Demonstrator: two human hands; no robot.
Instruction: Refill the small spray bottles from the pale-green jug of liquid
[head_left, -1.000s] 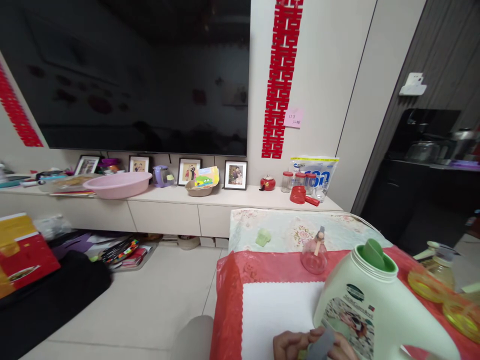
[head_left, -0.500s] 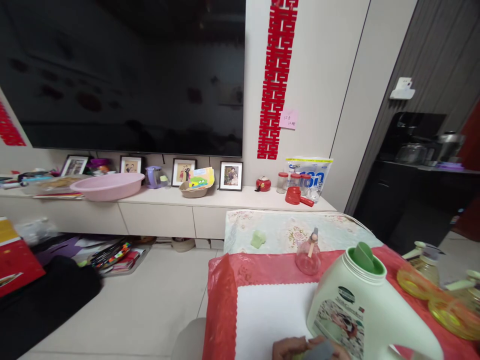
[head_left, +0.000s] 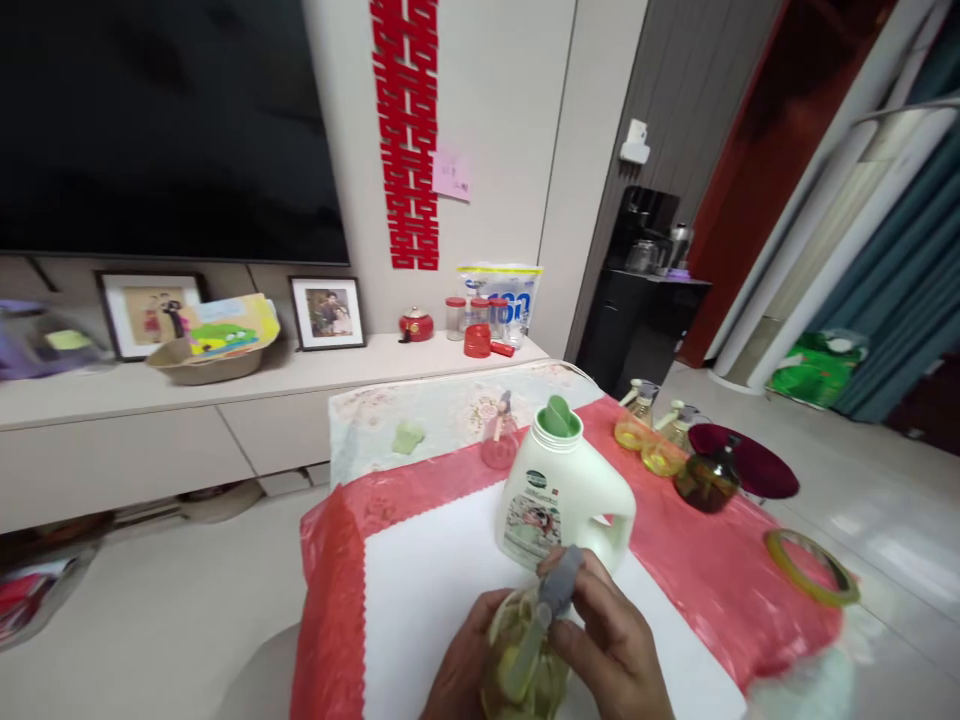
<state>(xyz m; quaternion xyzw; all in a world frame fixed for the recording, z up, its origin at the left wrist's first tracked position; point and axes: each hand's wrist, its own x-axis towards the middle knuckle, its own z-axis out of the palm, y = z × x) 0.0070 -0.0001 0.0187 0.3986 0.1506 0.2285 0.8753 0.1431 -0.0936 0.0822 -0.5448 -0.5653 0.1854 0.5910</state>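
A yellowish clear bottle (head_left: 517,665) with a grey pump top (head_left: 560,580) is held low in the view, over the white sheet (head_left: 420,570). My left hand (head_left: 469,660) is wrapped round the bottle's left side. The fingers of my right hand (head_left: 611,635) close on the grey pump top. Just behind my hands stands a pale green jug (head_left: 562,490), its mouth open with a green scoop-like piece (head_left: 558,415) in it. A pink clear bottle (head_left: 500,440) stands behind the jug to the left.
On the red plastic cover (head_left: 697,570) at the right stand two yellow bottles (head_left: 634,425), a dark brown bottle (head_left: 709,480) and a tape roll (head_left: 811,567). A green piece (head_left: 408,436) lies on the floral cloth. Behind is a low cabinet (head_left: 150,450) with picture frames.
The view has swung right and down. My hands, barely visible at the bottom edge before, now show with the yellowish bottle. The dark bottle and tape roll have come into view.
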